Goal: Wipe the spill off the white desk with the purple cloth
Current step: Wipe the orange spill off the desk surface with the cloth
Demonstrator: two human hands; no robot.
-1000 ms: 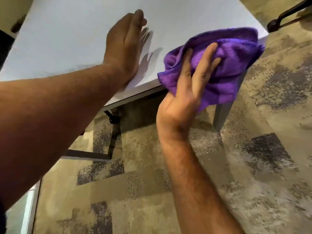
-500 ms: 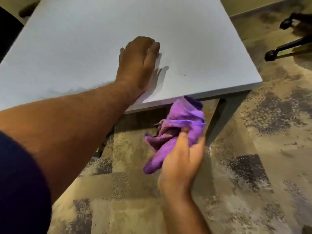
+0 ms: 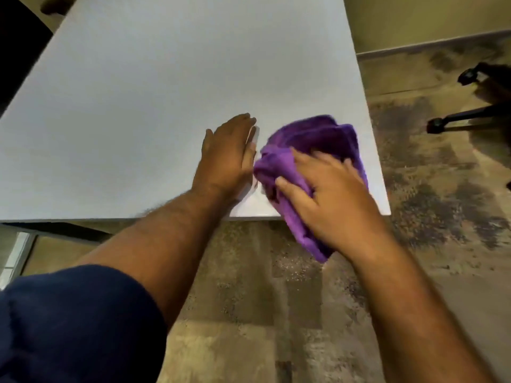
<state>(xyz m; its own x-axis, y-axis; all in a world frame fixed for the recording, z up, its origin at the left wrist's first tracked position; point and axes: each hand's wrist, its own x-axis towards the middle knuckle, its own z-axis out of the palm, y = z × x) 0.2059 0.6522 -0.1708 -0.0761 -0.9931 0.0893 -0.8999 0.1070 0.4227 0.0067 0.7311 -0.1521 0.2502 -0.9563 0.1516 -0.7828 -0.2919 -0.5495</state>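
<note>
The white desk [image 3: 166, 111] fills the upper left of the head view. A bunched purple cloth [image 3: 312, 142] lies on its near right corner, with one end hanging over the front edge. My right hand [image 3: 329, 200] presses on the cloth with spread fingers, gripping its folds. Just left of the cloth, my left hand [image 3: 229, 156] rests flat on the desk top, fingers together and holding nothing. No spill is visible on the bare desk surface.
Mottled brown and grey carpet [image 3: 276, 299] covers the floor below and to the right of the desk. Black chair legs with castors [image 3: 453, 123] stand at the far right. A dark shape [image 3: 19, 51] borders the desk at the upper left.
My right hand has lifted the cloth from below the desk's front edge back onto the near right corner. My left hand stayed flat on the desk.
</note>
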